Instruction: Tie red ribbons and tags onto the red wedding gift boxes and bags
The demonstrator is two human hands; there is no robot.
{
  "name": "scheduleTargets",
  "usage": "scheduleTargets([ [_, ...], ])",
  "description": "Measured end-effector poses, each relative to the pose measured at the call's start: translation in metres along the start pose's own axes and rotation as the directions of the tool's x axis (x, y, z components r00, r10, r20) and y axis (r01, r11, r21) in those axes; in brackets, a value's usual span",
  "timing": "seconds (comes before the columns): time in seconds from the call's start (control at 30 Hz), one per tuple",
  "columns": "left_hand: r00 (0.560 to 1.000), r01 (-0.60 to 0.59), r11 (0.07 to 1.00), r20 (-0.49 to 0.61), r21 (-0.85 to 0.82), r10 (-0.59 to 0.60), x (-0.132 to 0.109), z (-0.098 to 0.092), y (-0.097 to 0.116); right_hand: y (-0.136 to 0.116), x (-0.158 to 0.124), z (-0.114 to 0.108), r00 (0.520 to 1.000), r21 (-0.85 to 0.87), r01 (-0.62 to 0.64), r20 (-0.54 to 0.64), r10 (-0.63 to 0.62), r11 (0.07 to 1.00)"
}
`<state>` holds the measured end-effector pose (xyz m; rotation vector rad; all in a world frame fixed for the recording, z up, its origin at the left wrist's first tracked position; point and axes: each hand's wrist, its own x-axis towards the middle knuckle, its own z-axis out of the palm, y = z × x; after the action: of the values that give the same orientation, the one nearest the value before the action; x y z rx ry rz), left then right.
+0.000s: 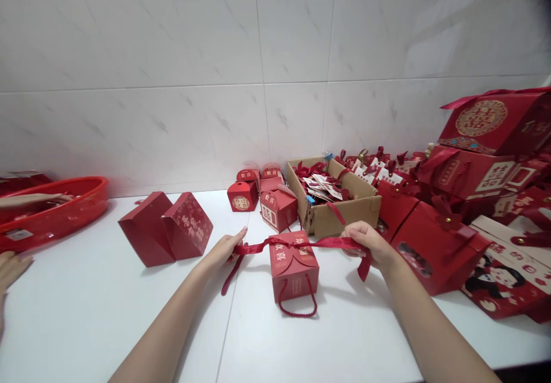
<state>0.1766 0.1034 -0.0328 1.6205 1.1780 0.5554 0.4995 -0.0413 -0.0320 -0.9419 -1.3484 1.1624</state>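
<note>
A red gift box (294, 265) stands on the white table in front of me, its scalloped top flaps folded over and a cord handle (297, 316) hanging down its near side. Across its top runs a red ribbon (321, 243), crossed at the middle. My left hand (226, 249) pinches one end of the ribbon to the left of the box, with a tail hanging below the fingers. On the other side my right hand (368, 244) is closed around the opposite end, its tail dangling. Both lengths of ribbon are stretched out sideways.
Behind the box sits a cardboard carton (340, 213) of ribbons and cards, beside several small red boxes (279, 206). Two tilted red boxes (167, 228) stand left. Many finished-looking boxes (477, 170) are stacked right. Another person's hand (12, 268) is near a red basin (92, 205).
</note>
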Motion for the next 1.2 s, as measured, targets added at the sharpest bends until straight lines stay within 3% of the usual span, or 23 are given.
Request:
scheduleTargets([
  [0.2, 1.000, -0.018, 0.998, -0.022, -0.065, 0.017, 0.002, 0.000, -0.001, 0.000, 0.000, 0.001, 0.999, 0.129, 0.051, -0.023, -0.049, 0.990],
  [0.4, 0.998, -0.033, 0.964, 0.041, -0.263, 0.045, -0.001, -0.005, 0.004, 0.002, 0.004, 0.010, 0.998, 0.145, -0.055, 0.024, 0.052, 0.988],
  [0.57, 0.984, -0.045, 0.902, 0.137, -0.430, 0.114, -0.009, -0.015, 0.014, -0.002, 0.002, 0.014, 0.940, 0.058, -0.272, 0.227, 0.253, 0.960],
  [0.73, 0.967, -0.172, 0.834, 0.074, -0.524, 0.246, -0.019, -0.026, 0.019, -0.007, -0.005, 0.007, 0.940, 0.084, -0.208, 0.294, 0.175, 0.975],
  [0.8, 0.958, -0.215, 0.829, 0.052, -0.517, 0.281, -0.022, -0.028, 0.019, -0.008, -0.005, 0.006, 0.959, 0.070, -0.180, 0.236, 0.159, 0.981],
  [0.9, 0.960, -0.190, 0.890, 0.109, -0.414, 0.256, -0.024, -0.024, 0.018, -0.010, -0.001, 0.010, 0.987, 0.013, -0.137, 0.086, 0.135, 0.990],
  [0.97, 0.968, -0.159, 0.938, 0.139, -0.308, 0.210, -0.021, -0.011, 0.017, -0.011, 0.003, 0.018, 0.995, -0.010, -0.105, 0.000, 0.105, 0.994],
  [1.1, 0.978, -0.193, 0.961, 0.042, -0.196, 0.205, -0.009, 0.025, 0.015, -0.011, 0.010, 0.040, 0.983, -0.135, -0.031, -0.184, 0.006, 0.990],
  [1.2, 0.975, -0.213, 0.967, 0.031, -0.138, 0.219, -0.009, 0.043, 0.015, -0.005, 0.012, 0.053, 0.976, -0.267, -0.033, -0.215, -0.026, 0.963],
])
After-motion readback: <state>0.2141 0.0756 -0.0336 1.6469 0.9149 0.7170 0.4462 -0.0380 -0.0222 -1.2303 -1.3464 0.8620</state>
